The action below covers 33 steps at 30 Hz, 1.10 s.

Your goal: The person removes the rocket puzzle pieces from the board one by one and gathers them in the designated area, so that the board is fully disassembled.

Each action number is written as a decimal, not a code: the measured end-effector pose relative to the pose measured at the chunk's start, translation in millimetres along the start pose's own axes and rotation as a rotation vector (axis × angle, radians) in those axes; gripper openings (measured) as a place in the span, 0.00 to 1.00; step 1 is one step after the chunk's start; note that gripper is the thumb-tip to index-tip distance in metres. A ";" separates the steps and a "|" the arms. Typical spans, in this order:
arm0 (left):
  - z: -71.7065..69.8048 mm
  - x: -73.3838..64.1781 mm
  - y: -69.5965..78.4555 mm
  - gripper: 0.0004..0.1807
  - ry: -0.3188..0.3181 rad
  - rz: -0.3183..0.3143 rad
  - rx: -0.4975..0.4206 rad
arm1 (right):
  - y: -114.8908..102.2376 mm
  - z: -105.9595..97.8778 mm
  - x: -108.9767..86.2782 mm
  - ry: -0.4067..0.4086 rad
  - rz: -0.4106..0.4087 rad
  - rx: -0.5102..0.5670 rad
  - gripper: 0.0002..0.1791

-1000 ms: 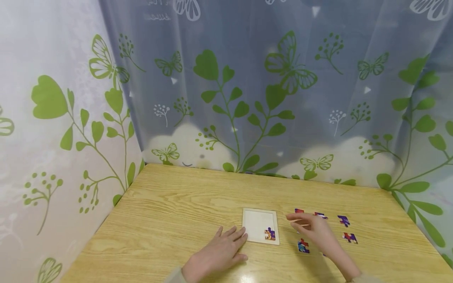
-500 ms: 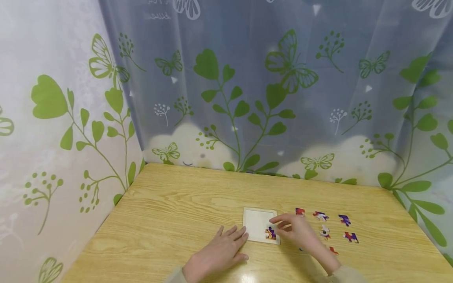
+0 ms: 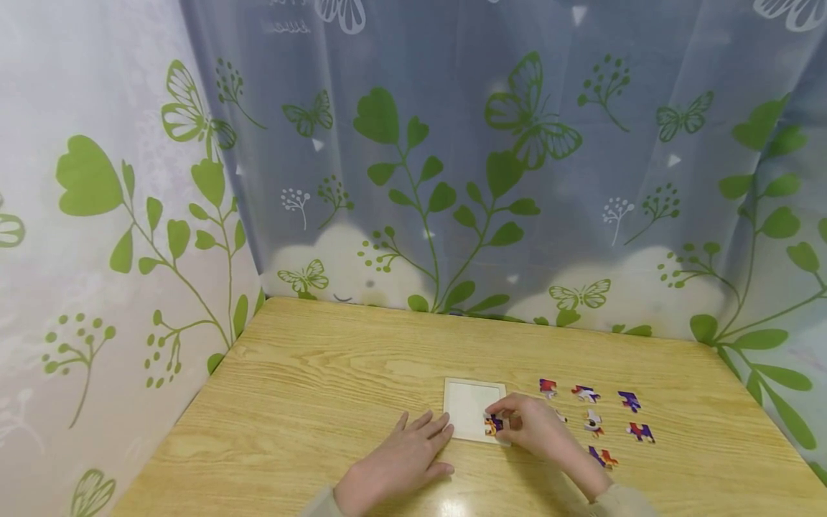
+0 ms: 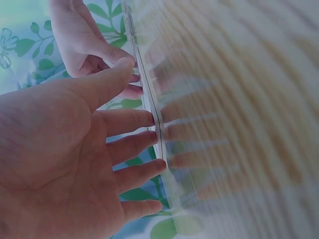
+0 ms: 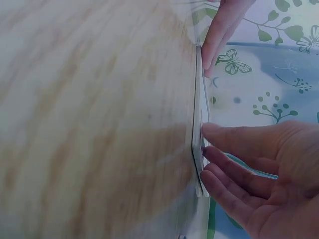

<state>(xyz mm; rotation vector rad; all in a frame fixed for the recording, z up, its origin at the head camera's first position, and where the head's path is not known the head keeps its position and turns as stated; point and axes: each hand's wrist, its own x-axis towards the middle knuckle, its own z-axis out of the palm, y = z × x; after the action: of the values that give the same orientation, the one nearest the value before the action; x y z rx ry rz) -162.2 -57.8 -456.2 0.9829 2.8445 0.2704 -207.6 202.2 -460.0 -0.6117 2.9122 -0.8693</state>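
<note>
A small square puzzle frame with a pale inside lies on the wooden table. In its near right corner sits a purple and orange jigsaw piece, partly covered by my right hand. The right thumb and index fingertip stand at either side of that piece; in the right wrist view the right fingertips are right down at the frame. My left hand lies palm down with fingers spread. Its fingertips rest against the left edge of the frame.
Several loose jigsaw pieces lie right of the frame, among them a red and purple one, a purple one and a near one. A patterned curtain hangs behind the wooden table and along its left side.
My right hand has moved left from over the loose pieces to the frame's near right corner, and lowered onto the jigsaw piece there. The left hand has stayed put.
</note>
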 end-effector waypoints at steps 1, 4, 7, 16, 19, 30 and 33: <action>-0.1 0.0 0.2 0.35 0.000 -0.001 -0.001 | -0.3 0.7 0.1 0.006 -0.003 -0.011 0.18; -0.3 0.1 0.4 0.35 0.000 -0.004 0.000 | -0.6 2.3 0.5 0.028 -0.022 -0.026 0.18; 0.3 0.5 0.2 0.35 0.001 -0.004 -0.002 | -0.1 3.0 0.6 0.047 -0.046 -0.024 0.19; 2.3 1.8 0.2 0.35 -0.001 -0.013 -0.001 | 3.4 1.8 1.8 0.074 -0.099 0.151 0.20; 3.0 1.8 0.1 0.35 0.003 -0.013 0.000 | 4.6 0.9 3.0 0.080 -0.096 0.208 0.21; 2.4 1.0 0.3 0.35 0.009 -0.006 0.002 | 9.3 -0.6 2.5 0.029 -0.067 0.256 0.14; 2.2 0.8 0.2 0.35 0.012 -0.001 0.003 | 10.3 0.1 2.7 0.034 -0.085 0.235 0.12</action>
<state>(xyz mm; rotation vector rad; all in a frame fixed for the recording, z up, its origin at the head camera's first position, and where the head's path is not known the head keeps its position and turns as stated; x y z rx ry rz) -162.3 -56.8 -458.4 0.9832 2.8573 0.2729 -213.8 209.0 -465.4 -0.7097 2.7708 -1.2205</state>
